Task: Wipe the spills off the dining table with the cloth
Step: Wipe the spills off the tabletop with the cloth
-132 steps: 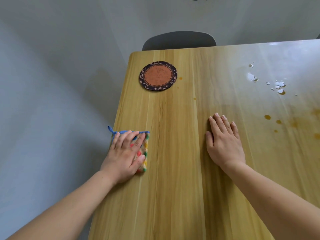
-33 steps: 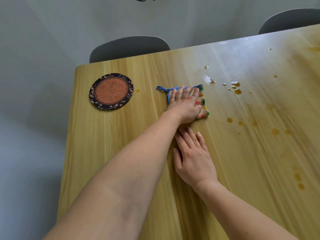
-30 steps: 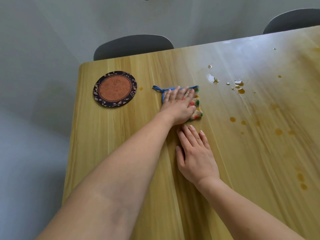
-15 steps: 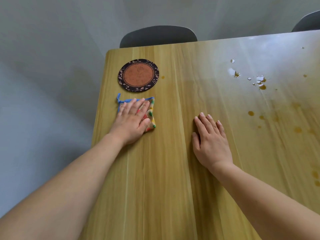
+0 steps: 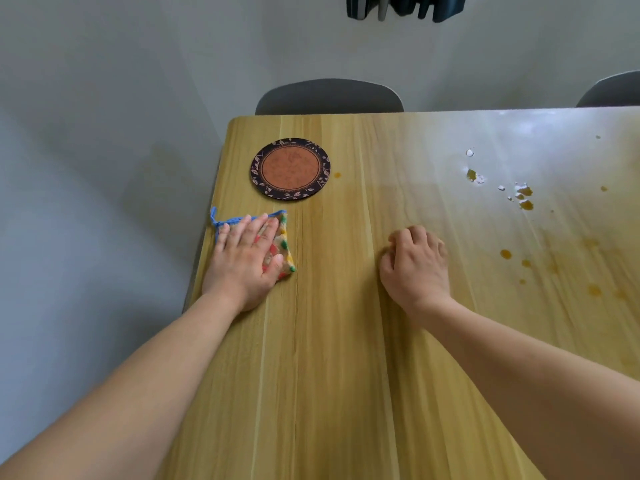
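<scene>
Wooden dining table (image 5: pixel 332 341) with pale yellow grain fills the view, and a round coaster (image 5: pixel 290 169) with a dark leaf-patterned rim and a rust-brown centre lies flat near its far left corner. Nothing sits on the coaster. Just nearer than the coaster, at the table's left edge, the cloth (image 5: pixel 281 240) lies flat: multicoloured, trimmed in blue, with a blue loop poking out past the edge. The left hand (image 5: pixel 246 261) presses down on it with fingers straight and together, palm covering most of the fabric. Well to the right of the coaster and nearer, the right hand (image 5: pixel 415 266) rests on bare wood with its fingers curled under, holding nothing. One small orange drop (image 5: pixel 337 175) sits just beside the coaster's right rim. Far to the right of the coaster, more orange spills (image 5: pixel 506 253) and pale wet spots (image 5: pixel 479 180) dot the glossy surface, well apart from the cloth. Beyond the coaster, a grey chair back (image 5: pixel 329 97) stands against the table's far edge.
</scene>
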A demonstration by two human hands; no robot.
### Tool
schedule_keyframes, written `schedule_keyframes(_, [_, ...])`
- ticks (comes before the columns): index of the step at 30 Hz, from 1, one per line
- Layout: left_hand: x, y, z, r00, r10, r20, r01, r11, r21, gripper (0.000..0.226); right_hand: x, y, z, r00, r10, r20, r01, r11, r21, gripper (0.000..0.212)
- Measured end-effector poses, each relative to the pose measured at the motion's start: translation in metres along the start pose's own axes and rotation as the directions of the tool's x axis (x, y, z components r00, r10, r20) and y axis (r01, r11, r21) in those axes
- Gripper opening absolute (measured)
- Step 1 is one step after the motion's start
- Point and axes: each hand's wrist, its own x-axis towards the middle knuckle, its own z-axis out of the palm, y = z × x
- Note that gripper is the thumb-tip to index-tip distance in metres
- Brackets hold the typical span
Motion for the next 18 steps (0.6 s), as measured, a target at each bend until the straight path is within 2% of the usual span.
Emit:
schedule_keyframes(2, [0.0, 0.001, 0.0, 1.0, 0.004, -0.015, -0.004, 1.0, -0.005, 0.074, 0.031, -0.016, -0.002, 0.999, -0.022, -0.034, 0.025, 0.994, 0.103, 0.032])
schedule_keyframes(6, [0.001, 0.004, -0.001, 1.0, 0.015, -0.022, -0.015, 1.0, -0.018, 0.074, 0.098, -0.059, 0.0, 0.998, -0.067, -0.004, 0.066, 0.971, 0.229, 0.039])
schedule_keyframes(12, [0.002, -0.004, 0.004, 0.999, 0.01, -0.042, -0.011, 0.999, -0.032, 0.069, 0.171, -0.127, 0.012, 0.995, -0.052, 0.084, 0.048, 0.997, 0.057, 0.052])
schedule_keyframes(15, [0.003, -0.005, 0.005, 0.998, 0.028, -0.049, -0.03, 0.999, -0.029, 0.068, 0.193, -0.142, 0.017, 0.994, -0.01, 0.111, 0.01, 1.0, 0.003, 0.064])
schedule_keyframes(18, [0.003, -0.007, 0.005, 0.999, 0.033, -0.041, -0.035, 0.999, -0.039, 0.068, 0.205, -0.148, 0.024, 0.988, 0.023, 0.153, -0.011, 0.997, -0.08, 0.059])
